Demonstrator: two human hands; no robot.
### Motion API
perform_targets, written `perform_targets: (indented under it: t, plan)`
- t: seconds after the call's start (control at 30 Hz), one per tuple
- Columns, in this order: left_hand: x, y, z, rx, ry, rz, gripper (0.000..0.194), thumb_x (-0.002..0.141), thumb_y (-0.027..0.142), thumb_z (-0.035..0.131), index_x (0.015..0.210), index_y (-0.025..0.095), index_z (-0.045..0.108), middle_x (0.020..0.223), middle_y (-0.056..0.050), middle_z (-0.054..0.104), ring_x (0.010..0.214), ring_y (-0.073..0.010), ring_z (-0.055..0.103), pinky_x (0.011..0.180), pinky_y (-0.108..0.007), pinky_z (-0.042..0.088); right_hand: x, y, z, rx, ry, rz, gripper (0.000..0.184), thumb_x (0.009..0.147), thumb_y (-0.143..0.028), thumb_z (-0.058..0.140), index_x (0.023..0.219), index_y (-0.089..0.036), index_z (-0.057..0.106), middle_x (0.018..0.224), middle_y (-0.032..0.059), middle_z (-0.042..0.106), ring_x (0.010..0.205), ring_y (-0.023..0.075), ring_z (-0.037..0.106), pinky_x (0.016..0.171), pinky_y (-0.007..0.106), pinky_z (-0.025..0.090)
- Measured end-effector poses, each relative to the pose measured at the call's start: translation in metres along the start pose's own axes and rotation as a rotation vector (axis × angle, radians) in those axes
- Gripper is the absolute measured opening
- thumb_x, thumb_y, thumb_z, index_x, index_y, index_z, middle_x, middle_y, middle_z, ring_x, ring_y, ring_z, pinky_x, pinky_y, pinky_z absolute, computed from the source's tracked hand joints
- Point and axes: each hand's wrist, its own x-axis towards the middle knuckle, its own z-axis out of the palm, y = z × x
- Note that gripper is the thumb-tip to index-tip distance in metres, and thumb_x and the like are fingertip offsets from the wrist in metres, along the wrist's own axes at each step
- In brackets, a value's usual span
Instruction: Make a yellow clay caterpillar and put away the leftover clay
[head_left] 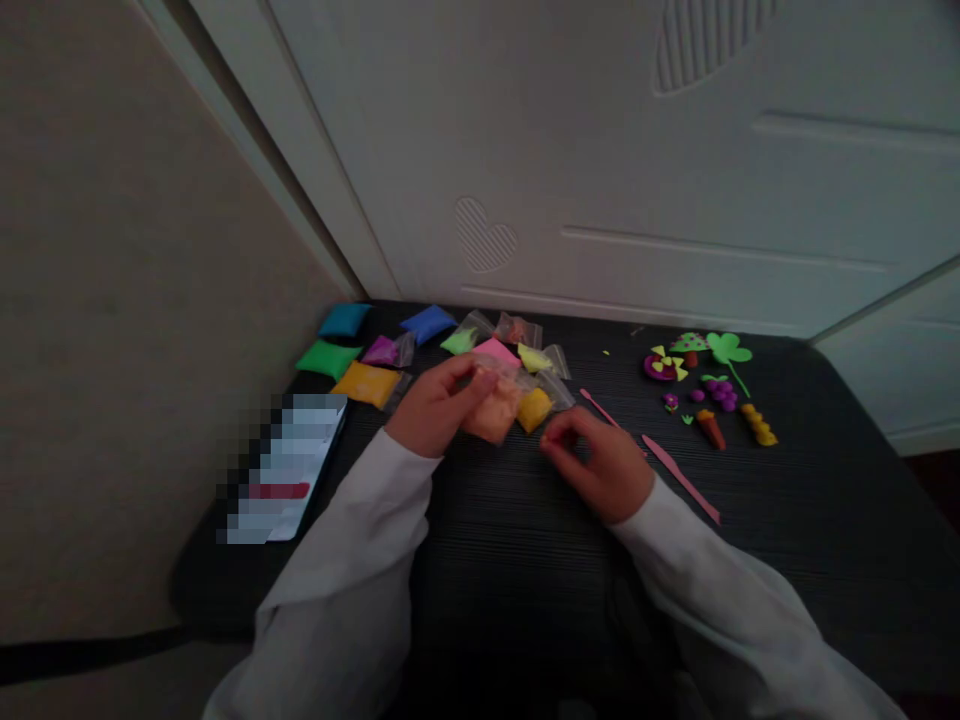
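Note:
My left hand is closed on a clear zip bag of peach-coloured clay, its thumb lying across the top. To the right of the bag, my right hand has thumb and forefinger pinched together. A small bit may be between those fingertips, but I cannot make it out. Just behind the hands lie a bag of yellow clay, a pink pack and a pale yellow bag. A pink modelling tool runs partly behind my right hand, and a pink plastic knife lies beside it.
More clay packs, among them orange, green and blue, lie at the left back. A phone or tablet rests at the left edge. Small clay figures, including a green clover and purple grapes, stand at right.

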Motion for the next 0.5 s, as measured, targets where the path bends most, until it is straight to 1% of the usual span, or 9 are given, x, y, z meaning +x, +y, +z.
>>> perform_targets:
  t: [0.07,0.13,0.2,0.27,0.3,0.4,0.5]
  plan:
    - [-0.003,0.001,0.015,-0.240,-0.074,-0.058,0.023,0.074,0.036,0.058,0.087,0.017,0.057,0.084,-0.002,0.061,0.078,-0.0142,0.058,0.071,-0.027,0.046,-0.004,0.004,-0.017,0.319,0.232,0.051,0.006,0.080,-0.022,0.054,0.082,-0.020,0.049,0.079,-0.0002,0.058,0.074,0.0112,0.057,0.068,0.024,0.045]
    - [-0.008,0.004,0.030,-0.432,-0.163,-0.170,0.022,0.073,0.035,0.058,0.087,0.019,0.053,0.077,0.000,0.061,0.069,-0.0144,0.060,0.065,-0.029,0.049,-0.007,0.006,-0.028,0.544,0.350,0.087,0.012,0.077,-0.021,0.058,0.086,-0.022,0.050,0.080,-0.0013,0.057,0.073,0.0103,0.057,0.067,0.024,0.046]
    - [-0.012,0.007,0.043,-0.568,-0.254,-0.297,0.021,0.075,0.037,0.056,0.085,0.020,0.048,0.072,0.001,0.060,0.062,-0.0150,0.060,0.058,-0.032,0.050,-0.009,0.007,-0.034,0.638,0.396,0.097,0.013,0.078,-0.019,0.057,0.090,-0.023,0.052,0.081,-0.0017,0.058,0.070,0.0092,0.057,0.065,0.023,0.047]
    - [-0.013,0.008,0.053,-0.577,-0.265,-0.362,0.020,0.077,0.038,0.053,0.086,0.020,0.048,0.071,0.002,0.059,0.059,-0.0145,0.059,0.056,-0.032,0.050,-0.010,0.007,-0.035,0.590,0.373,0.078,0.011,0.080,-0.018,0.053,0.090,-0.023,0.056,0.082,-0.0007,0.058,0.071,0.0096,0.057,0.066,0.024,0.047]
    - [-0.014,0.007,0.056,-0.535,-0.243,-0.357,0.020,0.078,0.037,0.052,0.086,0.020,0.049,0.071,0.002,0.059,0.060,-0.0138,0.059,0.057,-0.031,0.050,-0.010,0.006,-0.035,0.530,0.350,0.065,0.012,0.081,-0.018,0.051,0.089,-0.022,0.058,0.083,0.0002,0.059,0.074,0.0105,0.057,0.068,0.026,0.046]
    - [-0.012,0.003,0.060,-0.352,-0.145,-0.244,0.019,0.079,0.035,0.052,0.085,0.018,0.053,0.076,0.001,0.059,0.069,-0.0120,0.058,0.066,-0.026,0.047,-0.009,0.003,-0.033,0.334,0.294,0.037,0.015,0.082,-0.017,0.049,0.090,-0.021,0.061,0.088,0.0033,0.062,0.084,0.0137,0.057,0.073,0.029,0.046]
    - [-0.012,0.000,0.061,-0.223,-0.124,-0.150,0.019,0.081,0.034,0.049,0.086,0.017,0.054,0.080,0.000,0.059,0.075,-0.0121,0.056,0.071,-0.024,0.045,-0.006,0.003,-0.030,0.211,0.279,0.032,0.015,0.079,-0.021,0.054,0.092,-0.020,0.062,0.087,0.0038,0.064,0.079,0.0138,0.058,0.072,0.030,0.046]
